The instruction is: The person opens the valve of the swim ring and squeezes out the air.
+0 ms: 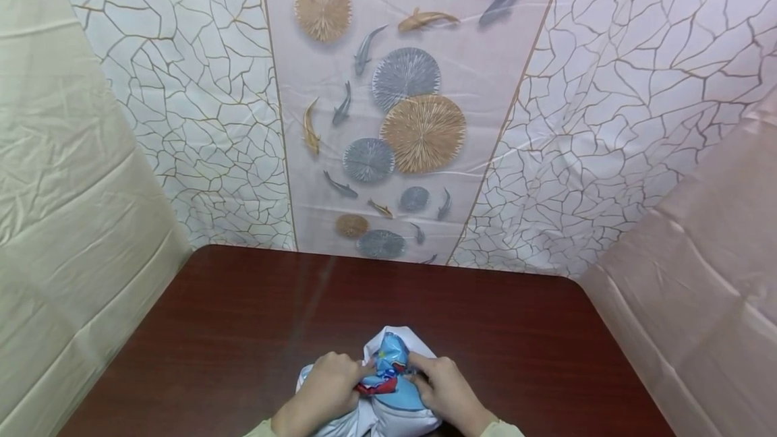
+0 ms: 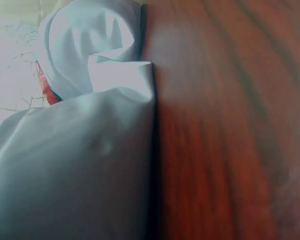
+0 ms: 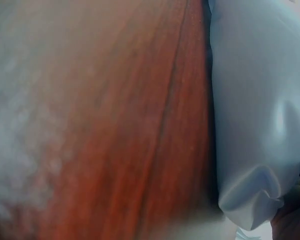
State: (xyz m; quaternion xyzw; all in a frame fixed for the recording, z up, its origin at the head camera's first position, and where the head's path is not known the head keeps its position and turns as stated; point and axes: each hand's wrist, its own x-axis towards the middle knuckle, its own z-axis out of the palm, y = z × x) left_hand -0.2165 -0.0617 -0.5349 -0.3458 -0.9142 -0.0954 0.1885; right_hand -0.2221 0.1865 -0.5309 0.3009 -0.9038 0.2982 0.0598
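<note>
A soft white, puffy bundle of smooth sheeting (image 1: 403,423) lies at the front of the table, its exact kind unclear. Shiny crinkled plastic (image 1: 391,353), printed blue and red with a yellow spot, is gathered in its middle above a light blue patch (image 1: 405,396). From the left, my left hand (image 1: 330,383) grips the gathered plastic near its red part. My right hand (image 1: 449,390) pinches it from the other side, thumb and fingers bent inward. Bulging white folds fill much of the left wrist view (image 2: 75,160) and the right side of the right wrist view (image 3: 260,100).
The dark red-brown wooden table (image 1: 243,329) has rounded far corners. A patterned cloth wall (image 1: 200,120) with fish and round motifs stands behind it. Beige cloth (image 1: 67,235) hangs along the left side, with more cloth (image 1: 698,288) on the right.
</note>
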